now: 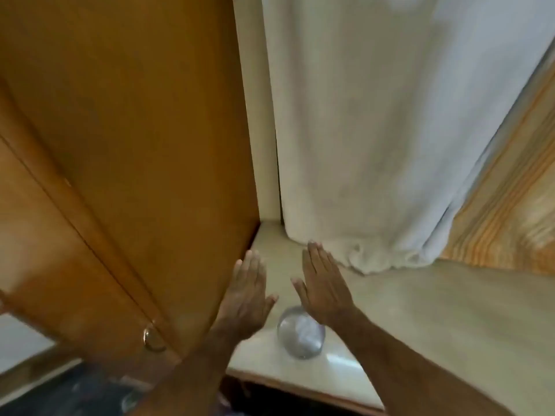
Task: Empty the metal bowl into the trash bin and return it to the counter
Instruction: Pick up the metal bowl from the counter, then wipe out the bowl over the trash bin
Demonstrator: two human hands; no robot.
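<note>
A small shiny metal bowl point(301, 336) sits on the pale counter point(435, 310) near its front edge, with something whitish and crumpled inside. My right hand point(326, 288) hovers flat just above and behind the bowl, fingers straight and together, holding nothing. Beside it, left of the bowl, my left hand point(247, 291) is held out flat and empty. Neither hand touches the bowl. No trash bin can be made out in this view.
A tall orange-brown wooden cabinet door point(129, 163) with a round metal knob point(152, 337) stands close at the left. A white curtain point(390, 130) hangs onto the counter's back. A striped orange cloth point(504, 223) lies at the right. Dark floor shows below.
</note>
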